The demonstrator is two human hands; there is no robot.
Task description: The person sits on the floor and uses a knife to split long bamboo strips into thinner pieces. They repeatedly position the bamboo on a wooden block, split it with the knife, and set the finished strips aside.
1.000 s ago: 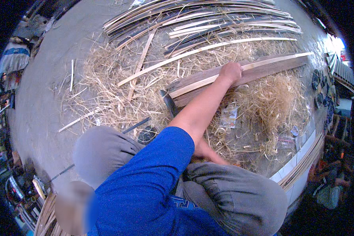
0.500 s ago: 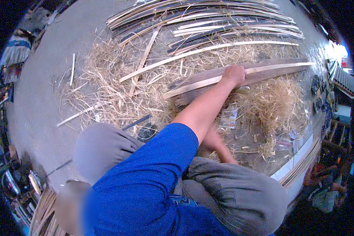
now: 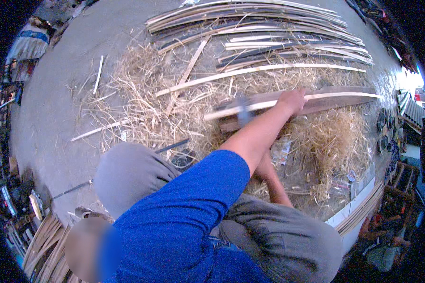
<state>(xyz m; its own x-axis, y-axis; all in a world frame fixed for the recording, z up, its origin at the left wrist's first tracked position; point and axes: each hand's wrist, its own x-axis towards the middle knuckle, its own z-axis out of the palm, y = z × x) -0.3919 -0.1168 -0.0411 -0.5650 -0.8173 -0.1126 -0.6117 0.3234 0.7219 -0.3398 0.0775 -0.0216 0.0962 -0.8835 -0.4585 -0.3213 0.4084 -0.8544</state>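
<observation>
My left hand (image 3: 293, 100) reaches far forward and grips a long pale wooden strip (image 3: 344, 95) that lies on a darker plank (image 3: 340, 104) over a heap of straw-like shavings (image 3: 141, 108). A blurred grey blade-like thing (image 3: 243, 112) crosses the strip just left of my forearm. My right forearm (image 3: 271, 177) shows under my left arm. The right hand itself is hidden behind that arm. My grey-trousered knees (image 3: 127, 174) fill the lower middle.
Several long split strips (image 3: 269, 19) lie in rows at the top on the grey concrete floor (image 3: 56, 122). A dark tool (image 3: 172, 146) lies by my knee. A strip bundle (image 3: 42, 245) sits lower left, more strips (image 3: 359, 212) and clutter on the right.
The grey blade has gone from left of my forearm up onto the strip and is now blurred. My left hand has kept its hold on the strip.
</observation>
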